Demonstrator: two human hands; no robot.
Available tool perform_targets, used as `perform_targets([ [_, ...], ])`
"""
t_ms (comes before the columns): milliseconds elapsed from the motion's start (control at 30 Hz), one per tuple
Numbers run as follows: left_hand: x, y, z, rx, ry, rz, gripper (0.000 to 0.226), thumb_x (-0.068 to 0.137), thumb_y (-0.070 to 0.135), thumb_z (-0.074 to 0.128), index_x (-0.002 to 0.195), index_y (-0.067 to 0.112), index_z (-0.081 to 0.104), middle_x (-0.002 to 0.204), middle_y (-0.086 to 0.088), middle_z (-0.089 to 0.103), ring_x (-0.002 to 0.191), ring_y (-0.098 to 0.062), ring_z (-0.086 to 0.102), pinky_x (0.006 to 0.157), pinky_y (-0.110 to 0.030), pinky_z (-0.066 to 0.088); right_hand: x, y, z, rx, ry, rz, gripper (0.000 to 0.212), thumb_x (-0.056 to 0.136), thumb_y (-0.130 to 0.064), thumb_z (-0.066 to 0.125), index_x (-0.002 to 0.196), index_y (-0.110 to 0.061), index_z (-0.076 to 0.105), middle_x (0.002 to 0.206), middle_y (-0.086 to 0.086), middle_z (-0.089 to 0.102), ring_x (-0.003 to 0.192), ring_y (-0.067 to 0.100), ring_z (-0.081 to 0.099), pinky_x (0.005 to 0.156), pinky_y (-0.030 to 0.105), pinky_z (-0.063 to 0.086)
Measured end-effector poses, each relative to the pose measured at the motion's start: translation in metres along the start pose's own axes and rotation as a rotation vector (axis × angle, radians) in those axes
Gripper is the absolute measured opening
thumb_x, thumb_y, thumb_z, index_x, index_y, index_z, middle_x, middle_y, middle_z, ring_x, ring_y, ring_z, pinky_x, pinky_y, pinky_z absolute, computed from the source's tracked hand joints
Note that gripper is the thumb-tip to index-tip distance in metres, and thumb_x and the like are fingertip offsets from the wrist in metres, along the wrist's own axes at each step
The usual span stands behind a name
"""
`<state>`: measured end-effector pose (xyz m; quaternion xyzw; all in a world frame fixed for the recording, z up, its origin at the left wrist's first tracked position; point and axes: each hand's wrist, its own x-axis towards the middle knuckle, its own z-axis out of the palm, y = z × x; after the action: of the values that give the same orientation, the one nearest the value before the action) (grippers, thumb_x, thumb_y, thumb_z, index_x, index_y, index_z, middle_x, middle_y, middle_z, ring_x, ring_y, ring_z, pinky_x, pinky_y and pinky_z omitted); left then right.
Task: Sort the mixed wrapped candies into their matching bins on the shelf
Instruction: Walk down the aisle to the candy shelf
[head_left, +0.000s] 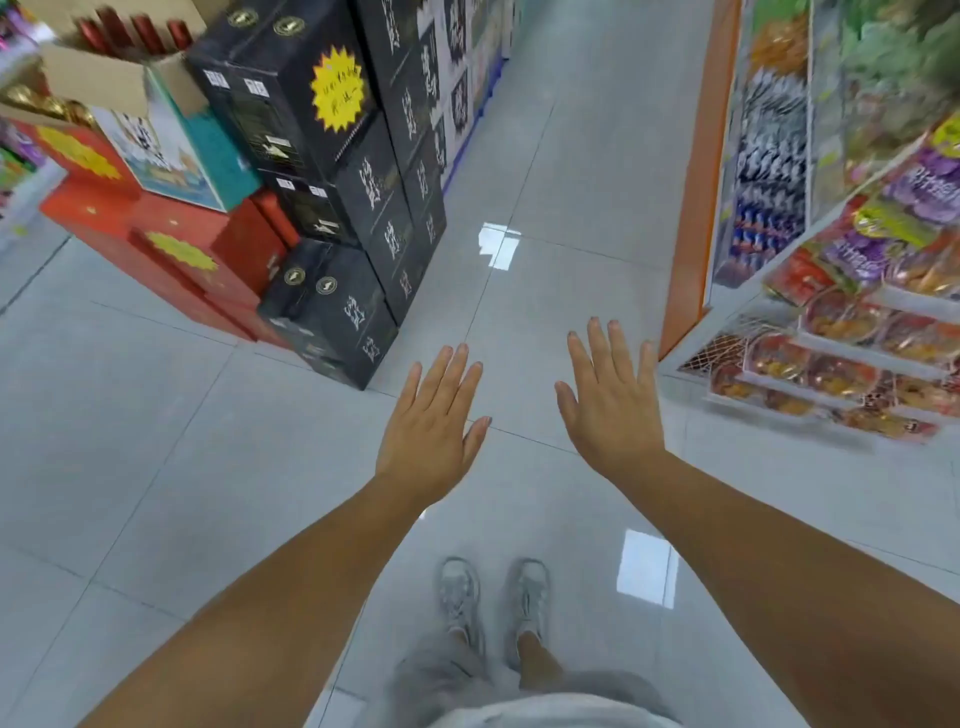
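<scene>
Shop aisle, glossy grey tile floor (545, 156) with light glare. Shelf (696, 208) runs along the right edge, orange end panel facing the aisle.

Left hand (431, 431) is stretched out over the floor, left of the shelf and well apart from it. Palm down, fingers straight and close together, nothing held. Right hand (613, 415) is between the left hand and the shelf, near the shelf's end panel but not touching. Palm down, fingers straight and slightly spread, nothing held. Hands apart from each other.

Shelf tiers carry purple bags (924, 182) up top and round clear tubs (831, 317) with orange-red contents lower down. All blurred, so cannot tell which packs are wrapped candies or where the bins are.

Across the aisle from the shelf: stack of black boxes (332, 156) with a yellow starburst tag (337, 88). Farther from the shelf, red boxes (171, 244) and an open cardboard box (93, 78) on top.

Pale shoes (493, 597) on the floor, below the hands, left of the shelf.
</scene>
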<state>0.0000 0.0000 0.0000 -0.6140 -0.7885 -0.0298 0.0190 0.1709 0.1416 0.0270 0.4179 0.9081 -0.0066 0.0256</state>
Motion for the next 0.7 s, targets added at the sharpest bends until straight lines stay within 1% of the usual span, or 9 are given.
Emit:
perform_targets([
  [167,0.015,0.003,-0.002,0.034,-0.016,-0.043,0.063,0.102,0.049,0.023,0.154,0.013,0.022,0.162,-0.008,0.013,0.150,-0.023,0.006,0.121,-0.046,0.013,0.015,0.014,-0.001,-0.031,0.029,-0.010,0.060,0.101,-0.043,0.025,0.154,-0.015,0.016,0.161,0.010,0.010,0.149,0.029,0.003,0.117,0.054,-0.003],
  [300,0.030,0.003,0.001,0.052,-0.029,-0.075,0.063,0.101,0.050,0.022,0.154,0.015,0.020,0.162,-0.007,0.011,0.150,-0.022,0.004,0.121,-0.044,0.010,0.030,0.027,-0.003,-0.050,0.007,-0.021,0.060,0.101,-0.044,0.022,0.154,-0.016,0.013,0.162,0.009,0.007,0.149,0.028,0.000,0.116,0.053,-0.005],
  [400,0.049,0.007,0.002,0.042,-0.040,-0.080,0.063,0.101,0.050,0.021,0.154,0.014,0.020,0.162,-0.007,0.013,0.150,-0.023,0.005,0.121,-0.045,0.012,0.042,0.037,-0.004,-0.041,-0.021,-0.017,0.060,0.102,-0.044,0.019,0.154,-0.017,0.008,0.162,0.008,0.002,0.149,0.027,-0.004,0.116,0.052,-0.007],
  [567,0.099,0.000,0.005,0.027,-0.051,-0.057,0.062,0.101,0.047,0.024,0.153,0.013,0.022,0.161,-0.008,0.015,0.150,-0.023,0.008,0.121,-0.044,0.012,0.082,0.055,0.000,-0.044,-0.058,0.015,0.061,0.102,-0.045,0.017,0.155,-0.018,0.005,0.162,0.008,-0.001,0.149,0.026,-0.007,0.118,0.053,-0.005],
  [700,0.156,-0.014,0.016,0.011,-0.053,-0.016,0.062,0.101,0.046,0.026,0.153,0.012,0.024,0.161,-0.008,0.016,0.150,-0.023,0.010,0.120,-0.045,0.013,0.131,0.067,0.005,-0.034,-0.055,0.042,0.061,0.101,-0.045,0.020,0.154,-0.017,0.011,0.162,0.009,0.005,0.149,0.027,-0.002,0.118,0.054,-0.005],
])
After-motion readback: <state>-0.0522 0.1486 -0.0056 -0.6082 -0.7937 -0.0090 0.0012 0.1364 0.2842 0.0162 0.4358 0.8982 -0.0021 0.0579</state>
